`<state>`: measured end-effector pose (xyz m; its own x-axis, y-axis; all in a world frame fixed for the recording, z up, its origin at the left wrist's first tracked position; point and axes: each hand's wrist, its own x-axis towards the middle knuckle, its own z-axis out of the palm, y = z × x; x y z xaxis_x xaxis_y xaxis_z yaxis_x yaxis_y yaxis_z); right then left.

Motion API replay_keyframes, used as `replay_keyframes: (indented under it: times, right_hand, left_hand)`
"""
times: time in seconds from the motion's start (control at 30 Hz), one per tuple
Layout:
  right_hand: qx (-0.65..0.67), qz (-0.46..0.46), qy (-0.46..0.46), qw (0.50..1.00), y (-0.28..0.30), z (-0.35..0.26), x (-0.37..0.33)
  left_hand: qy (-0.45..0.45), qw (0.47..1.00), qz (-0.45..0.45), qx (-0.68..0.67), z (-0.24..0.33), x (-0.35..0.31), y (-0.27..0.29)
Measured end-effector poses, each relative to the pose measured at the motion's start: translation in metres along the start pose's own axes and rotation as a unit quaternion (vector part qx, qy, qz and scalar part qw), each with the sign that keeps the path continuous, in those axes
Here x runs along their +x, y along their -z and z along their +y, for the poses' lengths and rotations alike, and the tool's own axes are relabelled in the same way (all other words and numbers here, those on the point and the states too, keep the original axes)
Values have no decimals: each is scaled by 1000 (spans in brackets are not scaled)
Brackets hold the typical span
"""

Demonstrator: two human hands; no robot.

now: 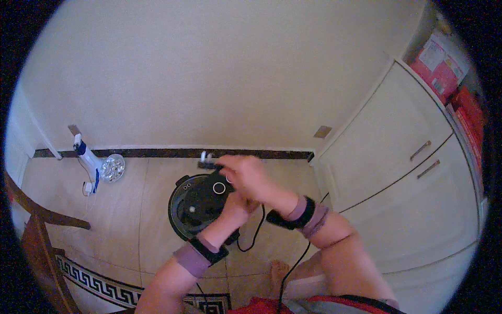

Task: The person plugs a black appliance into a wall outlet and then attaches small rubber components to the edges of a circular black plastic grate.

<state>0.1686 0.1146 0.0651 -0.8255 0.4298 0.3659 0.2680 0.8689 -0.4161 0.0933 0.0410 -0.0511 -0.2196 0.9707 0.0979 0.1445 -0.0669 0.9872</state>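
Above a round black appliance [180, 212] on the tiled floor, my two hands are close together. My right hand [248, 175] is closed round the end of a black plug [208, 165], whose pale prongs stick up at the left. My left hand [238, 210] is closed just below it, and the right hand and wrist hide part of it; what it grips cannot be made out. A black cord [256, 235] comes out by my hands and loops down beside the appliance. A pale-ringed round mark [219, 188] shows on a dark surface left of my fingers.
A white cabinet [387, 157] lines the right, with red packages [444, 68] on top. Left on the floor are a white and blue device [89, 159] and a clear round object [112, 168]. A wooden chair [39, 225] and a patterned mat [99, 282] lie nearer.
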Motion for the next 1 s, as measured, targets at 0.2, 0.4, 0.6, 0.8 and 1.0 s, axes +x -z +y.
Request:
replay_keyframes:
  times: [0.2,0.4,0.6,0.8,1.0]
  right_hand:
    - [161,-109,-51,980,43,65,-19]
    - [196,-45,-141,969,35,55,-28]
    - [84,86,-84,989,18,48,-33]
    - [-8,222,-177,959,31,152,-35]
    - [-191,347,-372,840,60,349,-119]
  left_hand:
    - [-62,975,104,-186,75,8,28]
    - [-26,974,185,-131,82,25,8]
    - [-117,972,201,-29,77,21,10]
    - [-63,988,133,-42,70,12,22]
    - [14,989,143,-20,57,5,50]
